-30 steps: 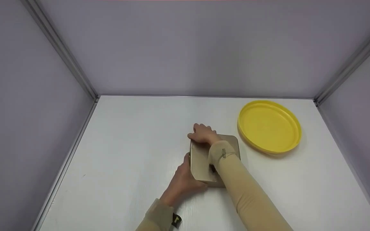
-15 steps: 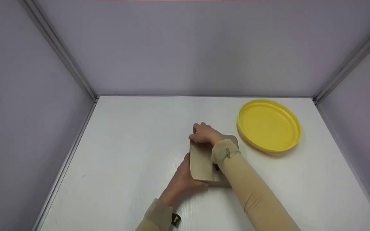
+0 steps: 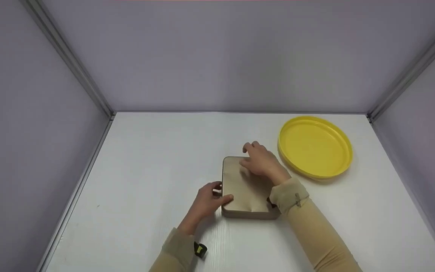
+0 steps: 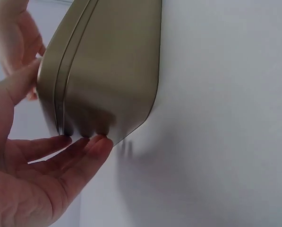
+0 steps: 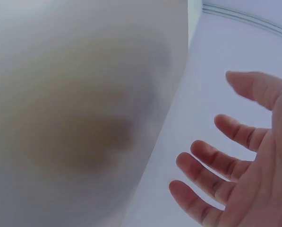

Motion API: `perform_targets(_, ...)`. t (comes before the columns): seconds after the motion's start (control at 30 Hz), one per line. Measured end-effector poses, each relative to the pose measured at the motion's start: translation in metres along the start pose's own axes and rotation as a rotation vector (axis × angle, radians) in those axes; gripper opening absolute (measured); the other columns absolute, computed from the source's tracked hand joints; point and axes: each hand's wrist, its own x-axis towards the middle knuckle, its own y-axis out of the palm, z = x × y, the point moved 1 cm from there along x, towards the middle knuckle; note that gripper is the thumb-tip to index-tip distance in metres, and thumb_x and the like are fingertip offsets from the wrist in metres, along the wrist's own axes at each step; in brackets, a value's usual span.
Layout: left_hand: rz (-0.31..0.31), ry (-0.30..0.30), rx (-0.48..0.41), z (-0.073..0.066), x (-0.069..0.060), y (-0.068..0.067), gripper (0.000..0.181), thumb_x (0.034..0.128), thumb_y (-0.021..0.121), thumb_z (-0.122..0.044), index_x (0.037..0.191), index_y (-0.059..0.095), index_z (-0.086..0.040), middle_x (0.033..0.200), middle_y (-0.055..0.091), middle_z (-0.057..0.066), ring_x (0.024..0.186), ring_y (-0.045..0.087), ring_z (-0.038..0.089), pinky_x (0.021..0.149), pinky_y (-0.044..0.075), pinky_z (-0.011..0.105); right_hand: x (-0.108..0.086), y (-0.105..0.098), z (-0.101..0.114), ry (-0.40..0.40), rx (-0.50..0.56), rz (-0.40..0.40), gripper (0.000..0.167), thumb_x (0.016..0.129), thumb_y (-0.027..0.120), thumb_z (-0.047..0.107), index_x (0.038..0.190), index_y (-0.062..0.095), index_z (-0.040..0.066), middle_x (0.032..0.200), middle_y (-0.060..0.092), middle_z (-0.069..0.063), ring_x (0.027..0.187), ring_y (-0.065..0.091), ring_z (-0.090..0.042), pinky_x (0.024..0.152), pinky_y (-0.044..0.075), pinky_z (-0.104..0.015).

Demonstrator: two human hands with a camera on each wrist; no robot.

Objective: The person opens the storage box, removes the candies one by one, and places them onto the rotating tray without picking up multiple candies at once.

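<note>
"Left to right: what am I holding from over here?"

"A tin (image 3: 236, 187). It is on the white table (image 3: 157, 170), just right of the middle. The left hand (image 3: 204, 202) pinches its left side, thumb on top of the lid (image 4: 50, 75), fingertips against the side wall."

"How does it look to you?"

"Brown-gold, with a metallic sheen, rectangular and round-cornered. I see the lid on, a seam along the side, and a small dent at the top's near edge. Above its far right part hangs the right hand (image 3: 261, 161), fingers apart and loosely bent, holding nothing."

"What room do I have?"

"From the left wall (image 3: 25, 132), a broad stretch of table runs to the left hand. Beyond the tin, table reaches the back wall (image 3: 217, 56). Just past the right hand is a shallow yellow dish (image 3: 315, 146) with a raised rim; the hand hides the tin's far right corner, so I can't judge that gap. More table continues to the right wall (image 3: 425, 143)."

"Markings?"

"Yellow on the black piece (image 3: 201, 250) by the left cuff (image 3: 178, 245), something dark on the right cuff (image 3: 288, 192). Both are too small for me to read."
</note>
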Motion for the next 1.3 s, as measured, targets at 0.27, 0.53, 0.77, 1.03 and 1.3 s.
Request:
perform_targets(0.27,-0.046,0.002,0.071,-0.005,0.006,-0.007,0.048,0.0957,0.065,-0.029,0.13,0.056,0.004,0.089,0.061,0.003,0.076,0.062,0.014,0.064,0.051,0.031,-0.037,-0.003,-0.023,0.018,0.136,-0.064,0.042,0.096,0.063,0.029,0.129,0.052,0.006,0.11,0.052,-0.015,0.091,0.051,-0.027,0.082,0.046,-0.046)
perform_targets(0.53,-0.037,-0.048,0.082,-0.007,0.008,-0.007,0.035,0.1016,0.056,-0.019,0.127,0.06,0.004,0.086,0.058,0.003,0.067,0.06,0.012,0.057,0.051,0.028,-0.073,0.016,-0.058,0.146,0.235,-0.106,0.043,0.096,0.063,0.025,0.132,0.05,0.004,0.119,0.055,-0.018,0.099,0.055,-0.03,0.081,0.048,-0.047)
perform_targets(0.77,-0.031,-0.041,0.079,-0.01,0.009,-0.008,0.033,0.1027,0.051,-0.015,0.128,0.059,0.006,0.085,0.059,0.004,0.062,0.06,0.012,0.054,0.051,0.028,-0.087,0.032,-0.084,0.234,0.301,-0.099,0.05,0.097,0.062,0.026,0.133,0.048,-0.005,0.115,0.057,-0.023,0.102,0.057,-0.035,0.083,0.048,-0.05)
perform_targets(1.03,-0.038,-0.065,0.085,-0.012,0.01,-0.007,0.031,0.1024,0.052,-0.015,0.126,0.061,0.004,0.08,0.059,0.002,0.061,0.058,0.012,0.055,0.05,0.028,-0.091,0.042,-0.088,0.258,0.425,-0.012,0.045,0.101,0.056,0.029,0.129,0.05,-0.006,0.089,0.06,-0.01,0.068,0.058,-0.018,0.059,0.05,-0.032)
perform_targets(1.3,-0.047,-0.06,0.095,-0.012,0.012,-0.005,0.033,0.1015,0.054,-0.014,0.128,0.06,0.004,0.079,0.058,0.002,0.06,0.056,0.011,0.053,0.049,0.027,-0.087,0.043,-0.083,0.273,0.464,-0.003,0.033,0.102,0.054,0.025,0.119,0.054,-0.004,0.084,0.059,-0.009,0.065,0.058,-0.018,0.056,0.052,-0.033)
